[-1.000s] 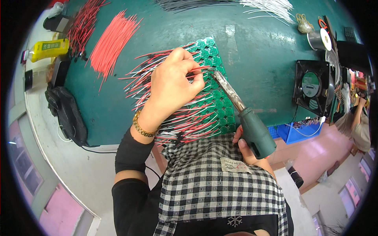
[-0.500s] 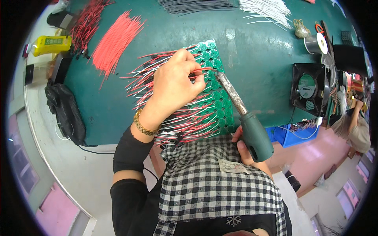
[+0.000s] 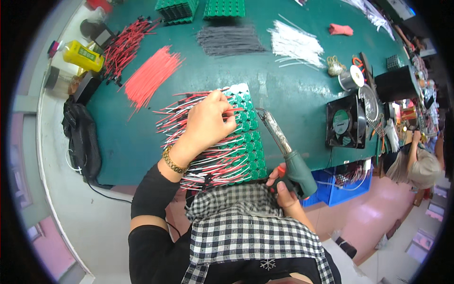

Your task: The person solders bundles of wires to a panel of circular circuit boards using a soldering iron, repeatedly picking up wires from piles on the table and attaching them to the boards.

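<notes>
A panel of small round green circuit boards (image 3: 247, 142) lies on the green table mat (image 3: 293, 94), with many red, white and black wires (image 3: 208, 163) fanned across it. My left hand (image 3: 205, 124) rests on those wires and pinches a red wire at the panel's upper part. My right hand (image 3: 283, 189) grips the dark green handle of a soldering iron (image 3: 286, 154) at the table's near edge. Its metal tip points up and left, just right of the panel.
Bundles of red wires (image 3: 151, 75), black wires (image 3: 229, 40) and white wires (image 3: 295, 45) lie farther back, with stacked green boards (image 3: 224, 8). A black fan (image 3: 343, 122), a solder spool (image 3: 351, 80) and a yellow meter (image 3: 82, 56) stand around. Another person (image 3: 418, 163) sits at right.
My head view has shifted, so the table sits lower in the picture. My left hand stays on the wires; the soldering iron tip has drawn slightly away from the panel.
</notes>
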Motion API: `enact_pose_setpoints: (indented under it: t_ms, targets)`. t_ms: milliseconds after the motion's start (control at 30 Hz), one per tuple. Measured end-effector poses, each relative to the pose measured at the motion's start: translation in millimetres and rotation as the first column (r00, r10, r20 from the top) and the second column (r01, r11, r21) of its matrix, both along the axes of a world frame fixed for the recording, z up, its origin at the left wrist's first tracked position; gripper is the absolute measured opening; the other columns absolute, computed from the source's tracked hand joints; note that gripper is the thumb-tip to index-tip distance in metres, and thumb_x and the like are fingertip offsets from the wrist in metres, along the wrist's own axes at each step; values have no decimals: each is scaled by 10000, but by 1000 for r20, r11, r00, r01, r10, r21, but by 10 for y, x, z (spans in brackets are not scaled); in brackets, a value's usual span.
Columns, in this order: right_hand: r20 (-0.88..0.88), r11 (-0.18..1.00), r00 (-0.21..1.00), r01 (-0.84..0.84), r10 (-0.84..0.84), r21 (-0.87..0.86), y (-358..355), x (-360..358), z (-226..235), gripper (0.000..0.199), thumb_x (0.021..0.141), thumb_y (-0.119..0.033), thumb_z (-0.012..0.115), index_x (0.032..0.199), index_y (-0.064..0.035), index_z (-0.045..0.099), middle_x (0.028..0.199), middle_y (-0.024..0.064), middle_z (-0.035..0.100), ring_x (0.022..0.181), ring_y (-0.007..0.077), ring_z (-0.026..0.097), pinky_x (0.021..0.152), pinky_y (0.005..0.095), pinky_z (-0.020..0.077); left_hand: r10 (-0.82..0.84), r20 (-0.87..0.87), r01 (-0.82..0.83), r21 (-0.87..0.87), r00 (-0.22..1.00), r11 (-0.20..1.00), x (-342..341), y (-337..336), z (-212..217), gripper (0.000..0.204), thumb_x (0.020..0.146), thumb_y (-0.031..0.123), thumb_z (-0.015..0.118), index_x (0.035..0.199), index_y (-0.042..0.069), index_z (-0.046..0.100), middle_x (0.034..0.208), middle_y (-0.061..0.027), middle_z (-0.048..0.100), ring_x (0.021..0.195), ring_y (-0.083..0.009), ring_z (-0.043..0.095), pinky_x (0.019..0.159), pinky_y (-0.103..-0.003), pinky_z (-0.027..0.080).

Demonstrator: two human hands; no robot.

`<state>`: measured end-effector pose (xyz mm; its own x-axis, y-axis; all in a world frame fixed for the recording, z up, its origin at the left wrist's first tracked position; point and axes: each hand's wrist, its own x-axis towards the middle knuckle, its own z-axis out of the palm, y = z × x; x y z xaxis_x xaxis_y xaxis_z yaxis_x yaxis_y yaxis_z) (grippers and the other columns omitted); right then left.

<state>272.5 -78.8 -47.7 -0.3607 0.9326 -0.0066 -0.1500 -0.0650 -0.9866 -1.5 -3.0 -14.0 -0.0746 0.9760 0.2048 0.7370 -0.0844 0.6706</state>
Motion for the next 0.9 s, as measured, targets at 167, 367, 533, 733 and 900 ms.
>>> enact_pose_setpoints:
  t_ms: [167, 367, 533, 733, 900]
  targets:
    - [-71, 992, 997, 41, -33, 120, -16, 7, -136, 477, 856, -188, 580, 1287, -37, 442, 931, 106, 565, 714, 151, 595, 640, 292, 499, 15, -14, -15, 27, 1000, 1000, 29, -11, 2, 68, 680, 137, 658, 688, 69, 663, 854, -67, 595, 686, -270, 618, 623, -385, 510]
    - [-41, 982, 993, 114, -109, 153, -57, -32, -102, 509, 866, -237, 571, 1290, -5, 410, 913, 127, 565, 713, 169, 575, 655, 306, 493, -16, -32, 17, 30, 999, 999, 16, 7, -11, 98, 689, 122, 664, 712, 27, 660, 838, -79, 591, 711, -249, 606, 649, -345, 489]
    - [-7, 993, 998, 60, -60, 99, 5, -23, -31, 475, 859, -170, 562, 1278, 1, 417, 914, 120, 567, 708, 168, 578, 671, 300, 488, -58, -4, 59, 33, 998, 998, -44, 49, -27, 114, 693, 136, 671, 702, 23, 656, 828, -85, 595, 731, -246, 607, 677, -344, 490]
    - [-23, 976, 999, -28, 34, 216, 41, -18, 18, 391, 898, -72, 506, 1279, -22, 431, 969, 82, 567, 751, 129, 599, 630, 261, 493, -105, -52, 108, 63, 993, 992, -62, 47, -50, 88, 706, 114, 671, 722, 30, 651, 835, -83, 596, 740, -227, 609, 666, -326, 487]
    - [-115, 973, 984, 153, -134, 173, -46, -117, -14, 380, 896, -65, 504, 1262, 4, 429, 931, 98, 571, 733, 136, 597, 670, 282, 511, -94, 131, 88, 52, 987, 995, -65, -9, -3, 135, 705, 165, 671, 757, 41, 659, 948, -65, 597, 745, -238, 612, 674, -348, 497]
